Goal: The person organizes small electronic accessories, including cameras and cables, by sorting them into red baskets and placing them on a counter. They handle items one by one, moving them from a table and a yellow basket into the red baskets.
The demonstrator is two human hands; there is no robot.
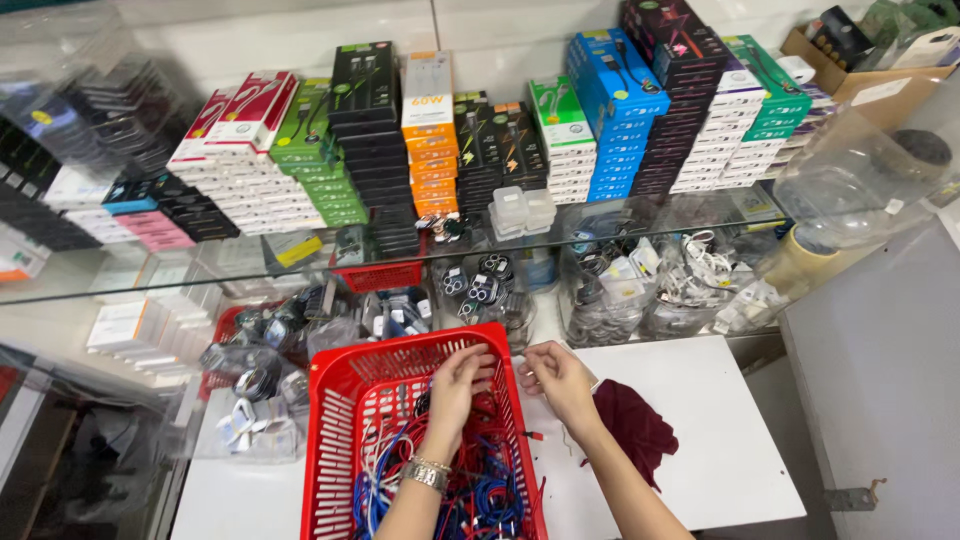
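A red plastic basket (345,400) full of tangled red, blue and white cables (480,490) stands on a white table (700,400). My left hand (458,385), with a metal watch at the wrist, is over the basket, fingers curled on a thin cable. My right hand (557,380) hovers just past the basket's right rim, fingers pinched on the same thin cable. Both hands are close together.
A dark red cloth (635,425) lies on the table right of my right arm. Behind stands a glass shelf (250,265) with stacked boxes of cables in many colours. Clear bags of accessories (620,285) sit below it. A roll of tape (800,260) lies at right.
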